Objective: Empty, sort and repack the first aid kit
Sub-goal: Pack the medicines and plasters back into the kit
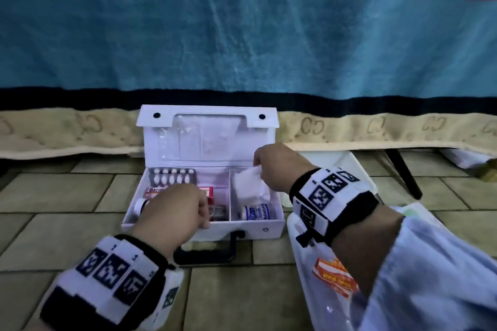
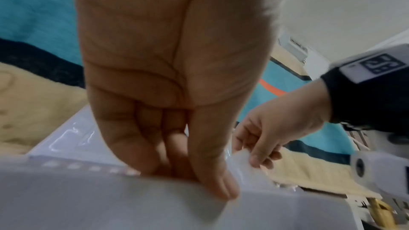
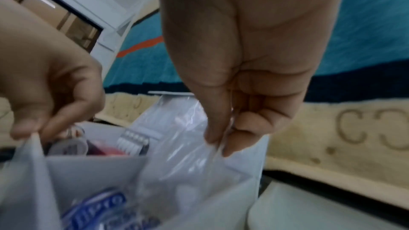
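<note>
The white first aid kit stands open on the tiled floor, its lid upright. The left compartment holds a pill blister pack, a pink box and a white bottle. My left hand pinches the kit's front wall. In the right compartment lie a clear bag of white dressings and a blue-lettered bandage roll. My right hand pinches the top of that bag between thumb and fingers.
A white tray and a white plastic bag with an orange label lie to the kit's right. A bed draped with a blue blanket rises right behind the kit. A black leg stands at back right.
</note>
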### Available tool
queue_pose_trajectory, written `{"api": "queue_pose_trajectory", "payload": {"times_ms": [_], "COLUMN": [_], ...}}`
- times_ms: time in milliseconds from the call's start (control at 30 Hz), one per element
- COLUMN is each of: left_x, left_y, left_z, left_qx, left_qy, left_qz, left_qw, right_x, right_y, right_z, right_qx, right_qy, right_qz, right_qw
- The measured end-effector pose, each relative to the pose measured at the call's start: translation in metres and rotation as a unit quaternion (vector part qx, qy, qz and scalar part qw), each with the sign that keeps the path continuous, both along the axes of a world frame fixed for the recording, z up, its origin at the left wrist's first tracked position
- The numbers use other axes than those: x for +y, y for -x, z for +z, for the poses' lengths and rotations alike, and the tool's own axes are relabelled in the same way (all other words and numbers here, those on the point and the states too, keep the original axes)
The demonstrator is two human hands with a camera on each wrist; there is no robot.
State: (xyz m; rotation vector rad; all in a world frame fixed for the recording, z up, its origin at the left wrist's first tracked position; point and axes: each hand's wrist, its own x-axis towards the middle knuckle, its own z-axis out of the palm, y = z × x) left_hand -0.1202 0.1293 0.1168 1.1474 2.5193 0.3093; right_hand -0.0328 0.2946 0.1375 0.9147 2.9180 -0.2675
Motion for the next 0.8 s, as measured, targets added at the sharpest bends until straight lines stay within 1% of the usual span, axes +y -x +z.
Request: {"api": "queue_pose_trajectory", "payload": {"times_ms": [67,100,167,200,267,333,533,600,733,800], "left_x": [0.0,0.0,0.001,0.001,0.0,0.001,0.005,0.003,0.003,0.004], "left_y": [-0.003,-0.005,-0.005,-0.006,-0.007,-0.006,-0.006,-0.005,-0.002,-0.002], "left_z": [0.0,0.0,-0.002,0.0,-0.001,-0.003,0.004,0.002,-0.003,-0.002], "left_qx": [0.002,0.007,0.018,0.016,0.025,0.026,-0.007,-0.005,-0.019,-0.026], "left_qy": [0.004,0.005,-0.006,0.001,0.019,0.032,0.029,0.017,0.016,0.014], "left_qz": [0.015,0.019,0.025,0.03,0.03,0.026,0.045,0.041,0.031,0.03], "left_qw": [1.0,1.0,1.0,0.999,0.999,0.999,0.999,0.999,0.999,0.999], "right_x": [-0.006,-0.009,-0.012,-0.012,-0.012,-0.011,-0.012,-0.01,-0.003,-0.005], "right_y": [0.005,0.005,0.005,0.005,0.007,0.007,0.011,0.013,0.016,0.018], "right_z": [-0.003,-0.003,-0.004,-0.006,-0.014,-0.023,-0.04,-0.039,-0.036,-0.04], "right_qx": [-0.034,-0.034,-0.001,0.012,-0.01,-0.062,-0.161,-0.16,-0.107,-0.124], "right_qy": [-0.024,-0.05,-0.111,-0.12,-0.086,-0.049,-0.066,-0.049,-0.018,-0.018], "right_qz": [-0.007,-0.009,0.0,0.014,0.043,0.058,0.082,0.075,0.075,0.068], "right_qw": [0.999,0.998,0.994,0.993,0.995,0.995,0.981,0.983,0.991,0.99]}}
